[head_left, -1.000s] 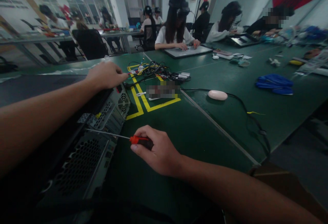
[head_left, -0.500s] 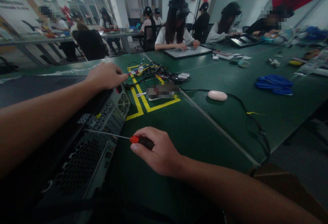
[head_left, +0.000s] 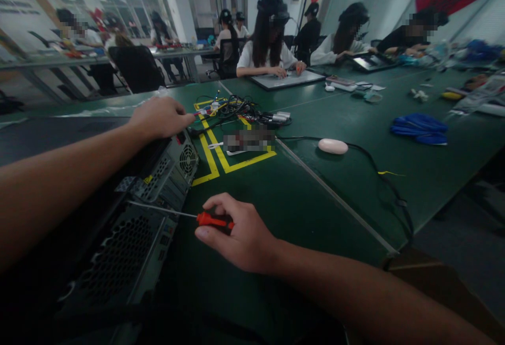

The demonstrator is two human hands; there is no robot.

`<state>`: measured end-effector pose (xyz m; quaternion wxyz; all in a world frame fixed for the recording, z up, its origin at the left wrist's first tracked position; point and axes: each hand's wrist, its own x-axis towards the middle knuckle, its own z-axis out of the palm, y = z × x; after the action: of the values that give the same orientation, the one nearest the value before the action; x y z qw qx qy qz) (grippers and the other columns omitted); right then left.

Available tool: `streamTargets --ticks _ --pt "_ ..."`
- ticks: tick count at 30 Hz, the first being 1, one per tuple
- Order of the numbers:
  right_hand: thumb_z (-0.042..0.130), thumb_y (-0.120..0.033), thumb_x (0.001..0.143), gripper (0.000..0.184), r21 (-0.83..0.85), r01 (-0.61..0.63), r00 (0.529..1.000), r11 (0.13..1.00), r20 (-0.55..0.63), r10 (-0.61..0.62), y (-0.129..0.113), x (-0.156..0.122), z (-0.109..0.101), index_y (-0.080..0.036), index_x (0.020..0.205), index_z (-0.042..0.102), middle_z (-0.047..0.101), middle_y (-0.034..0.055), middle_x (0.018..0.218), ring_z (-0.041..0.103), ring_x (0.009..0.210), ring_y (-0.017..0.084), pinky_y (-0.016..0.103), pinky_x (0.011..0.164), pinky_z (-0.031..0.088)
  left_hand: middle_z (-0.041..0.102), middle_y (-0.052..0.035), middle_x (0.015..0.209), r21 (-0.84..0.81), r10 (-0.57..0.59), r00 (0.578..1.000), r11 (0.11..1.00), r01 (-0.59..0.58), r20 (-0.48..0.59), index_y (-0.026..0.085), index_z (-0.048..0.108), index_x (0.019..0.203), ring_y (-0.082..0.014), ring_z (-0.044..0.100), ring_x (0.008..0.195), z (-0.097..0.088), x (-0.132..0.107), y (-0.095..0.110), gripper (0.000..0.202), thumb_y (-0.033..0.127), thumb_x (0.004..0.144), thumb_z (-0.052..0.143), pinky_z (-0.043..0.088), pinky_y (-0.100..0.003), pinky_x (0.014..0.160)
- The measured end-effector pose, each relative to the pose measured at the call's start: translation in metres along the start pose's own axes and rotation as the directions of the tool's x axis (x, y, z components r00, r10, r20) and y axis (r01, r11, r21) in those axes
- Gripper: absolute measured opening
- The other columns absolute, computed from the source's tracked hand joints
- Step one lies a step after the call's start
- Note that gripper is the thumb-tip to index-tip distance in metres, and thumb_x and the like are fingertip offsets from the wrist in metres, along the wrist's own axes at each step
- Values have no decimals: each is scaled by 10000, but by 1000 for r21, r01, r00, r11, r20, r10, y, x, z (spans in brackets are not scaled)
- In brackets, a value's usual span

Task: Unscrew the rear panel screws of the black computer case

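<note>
A dark desktop computer case (head_left: 94, 124) lies along the left, its metal back panel with vent holes turned toward my right side. Over the case's far back corner rests my left hand (head_left: 158, 116), thumb pointing right and the other fingers curled down, partly hidden. My right hand (head_left: 244, 234) holds a screwdriver (head_left: 213, 220) by its red and black handle, with thumb and forefinger on either side. The thin shaft points left, and its tip meets the back panel near the upper edge, above the large honeycomb vent.
Beyond the case lies a tangle of cables (head_left: 240, 107) beside yellow tape marks (head_left: 244, 165). A pale pink oval case (head_left: 333, 146), a black cable (head_left: 373, 163) and a blue bundle (head_left: 418, 128) lie to the right. Across the green table a co-worker (head_left: 272, 45) handles a flat panel (head_left: 288, 79).
The screwdriver handle has turned in my right hand, so a red stripe now shows where black was. My fingers have loosened and shifted on it. My left hand keeps its place on the case.
</note>
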<state>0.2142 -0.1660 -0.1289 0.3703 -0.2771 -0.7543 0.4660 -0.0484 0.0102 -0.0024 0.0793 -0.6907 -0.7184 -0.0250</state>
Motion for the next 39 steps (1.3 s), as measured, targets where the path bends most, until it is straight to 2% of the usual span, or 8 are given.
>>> streamTargets --ticks 3,7,11,19,24,30,36,39 --pt "916 -445 1012 352 -12 -21 1000 1000 -1 21 -1 0 -1 -256 1214 697 785 -5 990 728 845 204 343 845 604 889 -265 1244 -19 -3 1000 1000 3 -1 164 970 1356 -485 804 1164 0 1 -1 814 708 1048 449 619 -566 956" --pt "836 -390 1065 220 -23 -5 1000 1000 19 5 -4 1 -3 -265 1140 670 791 13 1007 751 873 217 376 889 629 889 -264 1235 -44 -3 1000 999 3 0 177 976 1339 -478 796 1139 -1 1 -2 799 730 1034 487 603 -557 935" --pt "836 -380 1072 210 -19 -11 1000 1000 20 12 -3 2 -2 -265 1138 673 815 22 1023 774 903 227 397 919 647 891 -257 1213 -12 -4 1000 1000 4 4 175 968 1376 -449 796 1112 -2 -1 -1 859 747 1041 422 591 -528 898" --pt "823 -393 1076 207 -11 -9 1000 1000 27 9 -2 3 -2 -260 1133 675 813 34 1040 776 920 234 420 953 647 881 -299 1280 -31 24 1000 999 -24 -9 136 969 1364 -505 791 1179 0 0 -2 859 725 1032 440 600 -578 935" --pt "828 -389 1079 204 -20 -8 1000 1000 20 8 -3 2 -2 -261 1133 679 813 25 1025 770 903 226 403 930 647 886 -277 1291 -34 -1 1000 999 1 5 159 961 1390 -480 794 1168 0 0 -2 815 713 1045 473 602 -573 962" --pt "817 -393 1090 194 -20 2 1000 1000 21 -1 -3 2 -3 -257 1131 684 809 27 1027 770 905 225 396 929 641 890 -279 1262 -63 7 1000 998 -8 -17 181 978 1341 -507 791 1163 1 1 -4 806 737 1019 492 605 -599 949" --pt "858 -448 1084 260 -13 -23 1000 1000 20 24 -4 3 -2 -260 1127 684 810 26 1035 771 915 228 392 938 642 884 -291 1269 -50 10 1000 999 -11 -2 159 970 1375 -525 793 1174 -1 0 -2 837 731 1014 477 608 -608 947" --pt "835 -427 1086 226 -18 -20 1000 1000 20 20 -4 3 -3 -260 1128 688 807 26 1035 760 906 225 394 934 640 884 -286 1270 -39 9 1000 999 -9 -3 165 972 1377 -525 794 1194 -3 -1 0 840 726 1020 459 606 -600 953"
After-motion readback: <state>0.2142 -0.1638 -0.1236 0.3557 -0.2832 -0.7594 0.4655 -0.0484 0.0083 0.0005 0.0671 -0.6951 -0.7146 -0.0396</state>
